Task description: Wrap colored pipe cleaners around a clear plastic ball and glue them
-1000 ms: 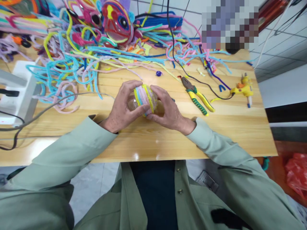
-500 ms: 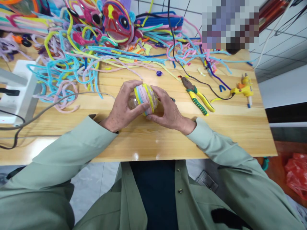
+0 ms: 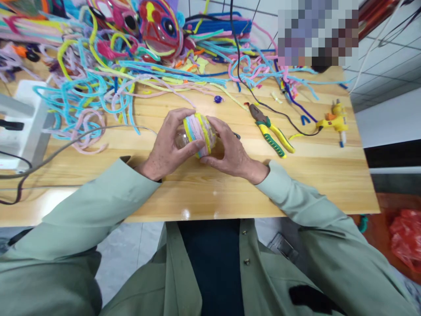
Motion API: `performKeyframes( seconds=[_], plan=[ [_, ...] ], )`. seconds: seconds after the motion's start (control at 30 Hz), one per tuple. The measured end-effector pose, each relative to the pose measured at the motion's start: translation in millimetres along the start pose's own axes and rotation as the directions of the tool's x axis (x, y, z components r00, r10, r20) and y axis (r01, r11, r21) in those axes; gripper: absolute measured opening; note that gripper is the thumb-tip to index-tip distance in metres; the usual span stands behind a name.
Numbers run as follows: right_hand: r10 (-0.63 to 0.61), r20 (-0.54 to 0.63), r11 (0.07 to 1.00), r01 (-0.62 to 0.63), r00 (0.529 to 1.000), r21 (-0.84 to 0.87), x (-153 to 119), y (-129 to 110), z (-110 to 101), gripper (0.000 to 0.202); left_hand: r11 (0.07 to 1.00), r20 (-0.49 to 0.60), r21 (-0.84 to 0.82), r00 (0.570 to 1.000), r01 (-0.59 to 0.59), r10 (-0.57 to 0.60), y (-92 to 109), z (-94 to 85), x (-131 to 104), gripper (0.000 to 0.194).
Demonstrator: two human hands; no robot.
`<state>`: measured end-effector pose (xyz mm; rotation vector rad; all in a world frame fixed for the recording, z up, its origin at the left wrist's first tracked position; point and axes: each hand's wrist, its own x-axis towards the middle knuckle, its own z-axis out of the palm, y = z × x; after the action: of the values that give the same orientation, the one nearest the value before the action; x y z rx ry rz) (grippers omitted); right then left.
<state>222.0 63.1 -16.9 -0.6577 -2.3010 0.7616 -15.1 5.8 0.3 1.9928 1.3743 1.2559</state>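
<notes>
Between my two hands is a clear plastic ball (image 3: 198,131) with pipe cleaners in yellow, blue, pink and lilac banded around its middle. My left hand (image 3: 171,147) grips its left side, thumb across the front of the bands. On the other side my right hand (image 3: 230,147) curls around the ball, fingers at the top and thumb underneath. A small dark object (image 3: 236,136) shows partly behind my right hand; I cannot make out what it is. Pliers (image 3: 270,131) with green and yellow handles lie to the right.
A yellow glue gun (image 3: 333,123) with a black cord rests at the table's right. Loose pipe cleaners (image 3: 85,96) pile up along the back and left, near a decorated clear ball (image 3: 161,30). A white power strip (image 3: 24,127) stands at left. A small purple piece (image 3: 218,99) lies behind my hands.
The view has shifted very slightly. Both hands keep the same hold on the ball, and nothing else has visibly moved.
</notes>
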Motion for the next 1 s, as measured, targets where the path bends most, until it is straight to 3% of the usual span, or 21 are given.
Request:
performKeyframes(
  seconds=[0.37,0.57,0.8,1.0],
  plan=[
    [0.010,0.014,1.000,-0.010,1.000,0.014,0.2,0.6,0.2,0.104,1.000,-0.001,0.013,1.000,-0.028,0.028,-1.9,-0.1,0.2,0.069],
    [-0.057,-0.018,0.998,0.057,0.998,-0.021,-0.3,1.8,1.0,0.101,1.000,0.004,-0.001,1.000,-0.015,0.015,-3.1,0.1,-0.9,0.071],
    [0.006,0.013,1.000,-0.006,1.000,0.006,-0.1,1.3,0.8,0.103,1.000,-0.004,-0.002,1.000,-0.013,0.013,-3.0,0.2,-1.2,0.069],
    [-0.046,-0.018,0.999,0.045,0.999,-0.023,-0.2,1.2,0.9,0.100,1.000,0.001,-0.008,1.000,-0.014,0.014,-3.9,0.3,-0.9,0.069]
  ],
)
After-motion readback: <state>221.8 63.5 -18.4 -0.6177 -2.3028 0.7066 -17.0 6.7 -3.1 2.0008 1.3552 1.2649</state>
